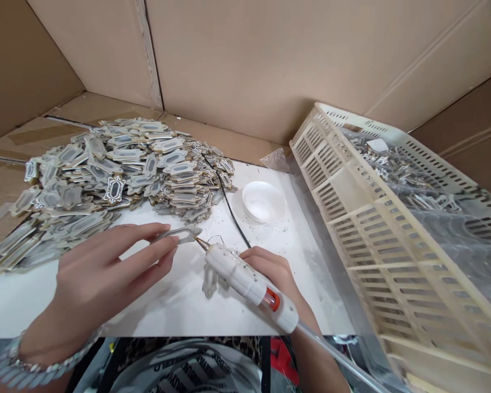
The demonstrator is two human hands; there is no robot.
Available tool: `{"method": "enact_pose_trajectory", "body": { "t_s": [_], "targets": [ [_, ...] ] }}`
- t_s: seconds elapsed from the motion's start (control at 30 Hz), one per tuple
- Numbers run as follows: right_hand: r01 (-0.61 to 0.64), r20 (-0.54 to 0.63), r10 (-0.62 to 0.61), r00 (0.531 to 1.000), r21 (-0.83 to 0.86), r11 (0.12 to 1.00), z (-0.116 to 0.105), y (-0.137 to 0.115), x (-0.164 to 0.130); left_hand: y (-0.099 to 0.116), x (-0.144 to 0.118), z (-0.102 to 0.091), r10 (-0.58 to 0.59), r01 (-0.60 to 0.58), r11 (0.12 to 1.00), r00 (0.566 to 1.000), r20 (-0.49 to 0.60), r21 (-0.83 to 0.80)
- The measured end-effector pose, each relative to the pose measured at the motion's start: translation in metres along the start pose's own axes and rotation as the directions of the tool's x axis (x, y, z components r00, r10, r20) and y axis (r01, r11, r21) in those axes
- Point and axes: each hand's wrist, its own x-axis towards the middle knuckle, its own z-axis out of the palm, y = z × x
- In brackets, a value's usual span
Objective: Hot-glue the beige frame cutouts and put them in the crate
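Frame piece (186, 236), small and grey with an open middle, is held just above the white counter (147, 322), near the front edge of the big pile of similar pieces (131, 158). From where I stand, the person's left hand (110, 267) comes in from the lower left, wrist bent, back of the hand turned up, fingers stretched to the right; its grip is pinched on the piece at the fingertips. Beaded bracelets (49, 360) circle that wrist.

The right forearm rises from the lower right, and the right hand (272, 267) lies behind a white glue gun (237, 273), its grip wrapped around the body from the far side. The gun slants up and leftward, its metal nozzle (202, 243) at the piece's right end; I can't tell whether they touch. Two loose pieces (209, 281) lie partly under the gun. A white bowl (251, 210) sits beyond the right hand, and a cream crate (347, 194) stands to the right.
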Motion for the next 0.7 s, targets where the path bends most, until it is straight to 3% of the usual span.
{"method": "enact_pose_trajectory", "body": {
  "t_s": [0.3, 0.7],
  "targets": [
    [-0.035, 0.016, 0.036, 0.999, -0.024, 0.999, 0.001, 0.002, 0.001, 0.002, -0.004, -0.001, 0.017, -0.017, 1.0, 1.0, 0.0, 0.004],
    [-0.047, 0.047, 0.049, 0.998, -0.044, 0.998, 0.002, 0.008, -0.002, -0.004, -0.011, 0.006, 0.176, -0.177, 0.984, 0.98, -0.089, -0.001]
  ]
}}
